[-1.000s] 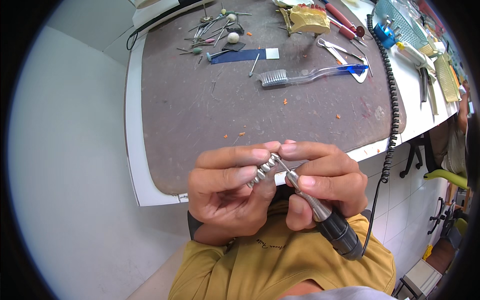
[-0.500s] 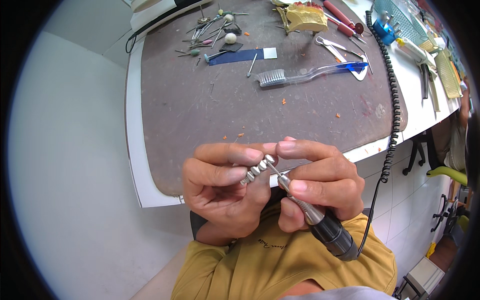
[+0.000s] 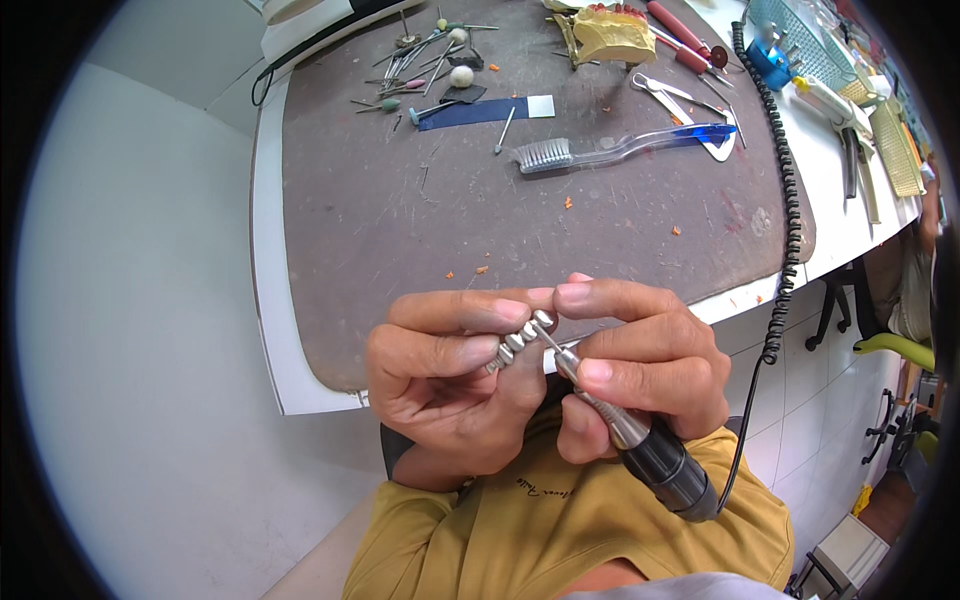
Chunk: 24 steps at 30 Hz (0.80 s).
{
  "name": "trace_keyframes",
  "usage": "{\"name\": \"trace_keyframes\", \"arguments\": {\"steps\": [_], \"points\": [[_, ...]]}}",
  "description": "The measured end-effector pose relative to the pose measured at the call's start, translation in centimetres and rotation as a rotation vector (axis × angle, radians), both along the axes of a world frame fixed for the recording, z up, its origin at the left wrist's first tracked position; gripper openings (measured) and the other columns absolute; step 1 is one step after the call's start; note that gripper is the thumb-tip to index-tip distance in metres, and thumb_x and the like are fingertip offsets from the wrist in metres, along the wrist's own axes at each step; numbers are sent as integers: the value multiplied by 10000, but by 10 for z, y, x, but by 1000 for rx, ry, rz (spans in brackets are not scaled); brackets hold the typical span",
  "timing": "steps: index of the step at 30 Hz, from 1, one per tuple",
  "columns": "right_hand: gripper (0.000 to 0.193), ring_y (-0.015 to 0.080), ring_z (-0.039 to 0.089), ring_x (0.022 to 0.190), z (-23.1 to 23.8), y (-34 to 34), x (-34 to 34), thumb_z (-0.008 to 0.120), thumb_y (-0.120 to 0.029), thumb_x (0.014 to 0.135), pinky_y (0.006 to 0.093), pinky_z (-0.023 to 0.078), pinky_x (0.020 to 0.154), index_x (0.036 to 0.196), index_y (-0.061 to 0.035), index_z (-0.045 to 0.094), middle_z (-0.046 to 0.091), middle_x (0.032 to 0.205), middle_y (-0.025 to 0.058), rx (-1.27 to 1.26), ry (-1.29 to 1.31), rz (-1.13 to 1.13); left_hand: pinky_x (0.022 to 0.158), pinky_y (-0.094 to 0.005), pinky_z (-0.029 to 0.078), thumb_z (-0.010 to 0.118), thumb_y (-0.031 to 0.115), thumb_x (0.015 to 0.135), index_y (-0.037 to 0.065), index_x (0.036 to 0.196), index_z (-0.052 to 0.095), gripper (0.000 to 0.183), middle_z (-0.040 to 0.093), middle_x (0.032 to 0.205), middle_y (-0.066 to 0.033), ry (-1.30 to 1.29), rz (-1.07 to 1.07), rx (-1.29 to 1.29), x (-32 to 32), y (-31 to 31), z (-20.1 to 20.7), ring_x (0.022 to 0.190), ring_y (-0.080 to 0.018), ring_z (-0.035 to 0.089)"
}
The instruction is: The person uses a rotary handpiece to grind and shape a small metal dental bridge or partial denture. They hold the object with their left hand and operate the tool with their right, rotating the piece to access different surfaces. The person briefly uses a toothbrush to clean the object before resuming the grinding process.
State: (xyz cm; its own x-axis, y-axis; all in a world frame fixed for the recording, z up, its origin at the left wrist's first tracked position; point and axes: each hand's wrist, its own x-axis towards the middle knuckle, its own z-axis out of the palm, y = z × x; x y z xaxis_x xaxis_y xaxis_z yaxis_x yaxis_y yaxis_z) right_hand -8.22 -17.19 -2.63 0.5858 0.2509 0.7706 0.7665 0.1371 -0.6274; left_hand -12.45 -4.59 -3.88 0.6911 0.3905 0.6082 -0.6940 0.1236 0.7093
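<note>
While your left hand (image 3: 442, 375) grips a row of silvery, tooth-shaped metal pieces (image 3: 515, 342) between thumb and fingers, your right hand (image 3: 655, 360) is closed around a handpiece (image 3: 652, 455) with a metal front and a black rear body. The metal row lies between your two hands, slanting up toward the right, near the front edge of the table. The slim shank (image 3: 549, 340) of the handpiece reaches the row's upper right end; the exact point of contact is too small to tell. A black cord (image 3: 787, 195), coiled along its upper part, runs at your right. Beyond your hands, a brown mat (image 3: 370, 220) bears a clear toothbrush (image 3: 615, 154) with a blue handle end, a dark blue strip (image 3: 485, 112), a loose cluster of rotary bits (image 3: 415, 85) and a yellowish dental model (image 3: 612, 40).
</note>
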Motion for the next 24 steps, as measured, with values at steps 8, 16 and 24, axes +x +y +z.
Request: {"name": "trace_keyframes", "arguments": {"steps": [8,16,24], "points": [[250,356,706,914,1,3,4,764,-50,784,445,609,807,995,-24,633,668,842,93,69,-72,-1,861,-381,603,682,-84,824,21,1023,455,320,553,1067,-202,2,-9,-1,0,1,1,1011,-364,666],[271,377,688,952,-3,1,2,753,-108,817,469,592,833,1024,-38,593,638,803,93,81,-31,11,877,-389,597,676,-102,818,23,1025,459,325,552,1065,-204,-18,-35,-19,1,2,0,1026,-369,659],[231,373,705,920,2,2,2,764,-31,780,456,613,796,967,-34,629,656,795,84,77,-4,-9,884,-384,594,665,-113,819,24,1023,458,322,552,1068,-201,1,-25,-17,0,1,2,1028,-376,659]]}}
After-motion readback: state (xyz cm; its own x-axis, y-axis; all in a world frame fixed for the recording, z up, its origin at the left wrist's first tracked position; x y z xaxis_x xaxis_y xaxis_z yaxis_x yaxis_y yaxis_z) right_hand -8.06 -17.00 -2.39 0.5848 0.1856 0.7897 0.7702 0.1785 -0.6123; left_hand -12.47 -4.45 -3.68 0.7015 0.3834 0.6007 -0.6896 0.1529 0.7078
